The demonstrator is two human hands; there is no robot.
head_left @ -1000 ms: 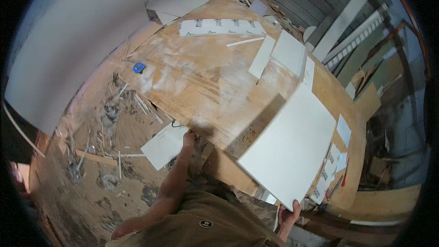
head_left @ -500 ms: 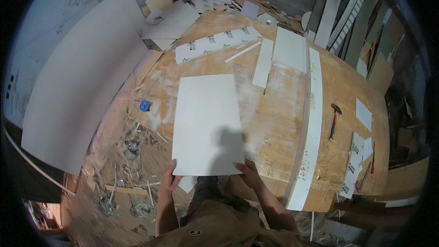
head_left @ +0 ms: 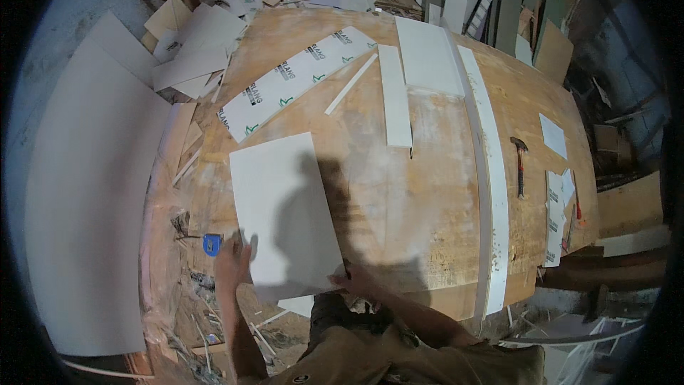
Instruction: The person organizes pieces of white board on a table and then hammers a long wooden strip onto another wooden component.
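Note:
A rectangular white board (head_left: 274, 192) lies low over the near left part of the wooden table, turned slightly, its near edge toward my body. My left hand (head_left: 234, 258) is at its left edge, fingers bent against the board. Just left of those fingers sits a blue tape measure (head_left: 211, 244). At the near right corner, my right hand (head_left: 351, 280) pinches the board, most of its fingers hidden. Shadows fall across the board and onto the table.
On the wooden table (head_left: 434, 207) lie a printed white panel (head_left: 296, 82), a thin strip (head_left: 351, 83), white boards (head_left: 395, 96), a long white strip (head_left: 491, 192) and a hammer (head_left: 520, 167). A large pale sheet (head_left: 89, 192) leans at left. Scraps and plastic litter the floor.
The board has moved left and turned, its far end swinging left. My left hand has slid from the near corner up along the left edge, beside the tape measure. The view has shifted.

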